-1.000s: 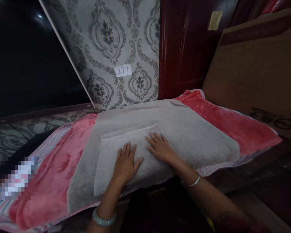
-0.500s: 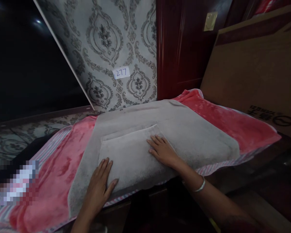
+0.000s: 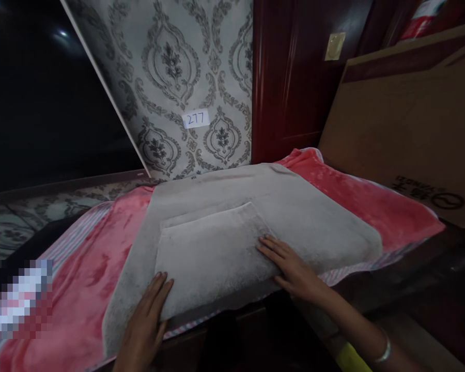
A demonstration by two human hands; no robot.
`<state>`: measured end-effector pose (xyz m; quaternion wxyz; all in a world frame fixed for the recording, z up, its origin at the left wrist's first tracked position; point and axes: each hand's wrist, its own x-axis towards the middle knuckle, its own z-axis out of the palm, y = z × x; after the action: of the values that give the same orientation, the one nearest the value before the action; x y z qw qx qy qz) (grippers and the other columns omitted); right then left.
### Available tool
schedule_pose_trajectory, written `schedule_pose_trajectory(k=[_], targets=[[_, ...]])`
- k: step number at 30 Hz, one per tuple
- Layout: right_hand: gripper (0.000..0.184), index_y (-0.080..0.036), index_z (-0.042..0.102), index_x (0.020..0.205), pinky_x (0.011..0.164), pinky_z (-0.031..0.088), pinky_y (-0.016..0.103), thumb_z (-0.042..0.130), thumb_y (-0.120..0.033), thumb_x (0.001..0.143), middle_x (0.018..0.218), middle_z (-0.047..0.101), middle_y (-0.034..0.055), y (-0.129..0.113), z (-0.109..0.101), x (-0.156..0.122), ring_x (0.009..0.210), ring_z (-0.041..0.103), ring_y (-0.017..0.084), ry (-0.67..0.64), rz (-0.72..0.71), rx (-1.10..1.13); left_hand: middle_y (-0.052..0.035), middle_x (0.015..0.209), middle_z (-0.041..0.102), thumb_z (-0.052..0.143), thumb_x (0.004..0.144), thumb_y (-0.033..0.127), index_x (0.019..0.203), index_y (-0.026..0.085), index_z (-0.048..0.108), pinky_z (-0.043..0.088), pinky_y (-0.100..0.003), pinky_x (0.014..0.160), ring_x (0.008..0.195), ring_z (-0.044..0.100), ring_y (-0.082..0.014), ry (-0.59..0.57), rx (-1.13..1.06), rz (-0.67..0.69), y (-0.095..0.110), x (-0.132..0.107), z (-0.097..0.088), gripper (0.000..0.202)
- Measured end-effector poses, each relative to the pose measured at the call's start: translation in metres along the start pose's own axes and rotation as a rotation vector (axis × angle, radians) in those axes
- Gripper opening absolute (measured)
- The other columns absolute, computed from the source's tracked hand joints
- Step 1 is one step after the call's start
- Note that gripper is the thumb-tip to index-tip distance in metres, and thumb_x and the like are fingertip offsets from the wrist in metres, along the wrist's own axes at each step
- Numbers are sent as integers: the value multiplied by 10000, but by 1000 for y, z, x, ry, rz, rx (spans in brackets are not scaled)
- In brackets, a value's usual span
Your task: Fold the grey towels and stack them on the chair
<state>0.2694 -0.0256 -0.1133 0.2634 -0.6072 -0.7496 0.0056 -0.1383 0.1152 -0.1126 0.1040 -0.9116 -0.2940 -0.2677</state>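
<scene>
The folded grey cloth (image 3: 213,253) lies at the near middle of a wider grey sheet (image 3: 318,222), which is spread over a pink blanket (image 3: 112,263). The left hand (image 3: 144,318) rests at the cloth's left edge, fingers straight and close together. The right hand (image 3: 294,272) lies at the right edge in much the same shape, fingertips on the cloth and thumb toward the near side. Neither appears to pinch any fabric; whether a fingertip is tucked under an edge, I cannot tell.

The step in hand looks like squaring and smoothing the folded piece from both sides. Its top face is fairly flat, though a second layer shows past its far edge, so the fold seems not quite lined up. The next move calls for light, even pressure from both hands, keeping the layers together without dragging the sheet underneath. Whether cloth and sheet are one piece is unclear.
</scene>
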Motion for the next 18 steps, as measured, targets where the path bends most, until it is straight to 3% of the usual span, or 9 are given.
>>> schedule_pose_trajectory(k=[4,8,12,18], targets=[[982,-290,231,1579,1159,351,509,468,-15,667,1576,371,70,10,4,-3,1451,331,256,169,-52,53,-68,1503,487,480,795,103,1550,272,283,525,-351,1031,1304,546,-226,44,-27,44,-10,1,-4,798],[930,-297,248,1572,1126,399,509,462,-28,708,1481,491,74,29,-2,-1,1367,448,256,299,-76,83,-56,1508,482,498,764,121,1529,270,336,482,-384,1083,1336,513,-247,63,-54,48,-28,6,-4,796],[900,-279,287,1561,1124,381,526,537,-79,720,1524,434,107,48,-6,9,1384,416,291,248,-69,101,-47,1488,508,485,764,79,1524,283,353,476,-377,1086,1332,517,-238,38,-42,49,-45,16,-7,799],[842,-276,341,1549,1145,328,517,591,-168,753,1583,344,123,58,-14,26,1417,362,306,132,-44,122,-41,1479,515,341,826,-9,1472,301,454,452,-379,1103,1359,487,-203,-148,-41,45,-49,40,-18,725]])
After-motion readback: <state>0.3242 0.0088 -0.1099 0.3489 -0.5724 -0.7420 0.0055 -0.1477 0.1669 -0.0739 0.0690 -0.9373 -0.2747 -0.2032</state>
